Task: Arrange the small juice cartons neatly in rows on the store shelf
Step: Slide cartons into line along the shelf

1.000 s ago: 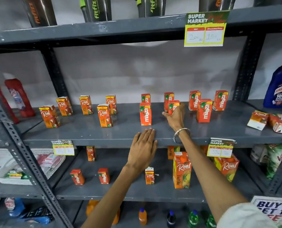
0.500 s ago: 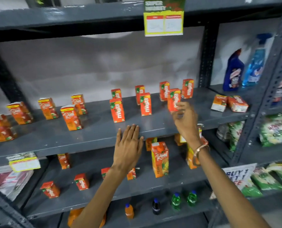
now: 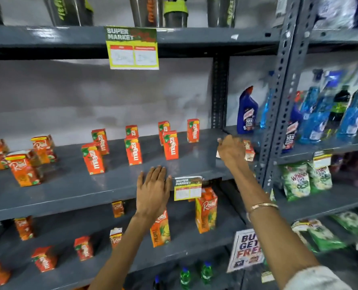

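right hand reaching over the far right end of the grey painted metal shelf, fingers curled around a small orange-and-white rectangular card carton lying there; whether they actually clamp it i cannot tell, the hand being blurred. thin gold-coloured metal bangle on the same wrist. left hand flat and released, palm down on the shelf's smooth front lip, holding nothing, just beside a yellow-and-green paper price tag hung from the edge. on the shelf, to the left of the right hand: upright small orange maaza card cartons, box-shaped with glossy print, in two loose rows; further left, small orange real card cartons with white tops, standing unevenly. right of the slotted grey steel upright: dark blue moulded plastic bottle with angled neck.
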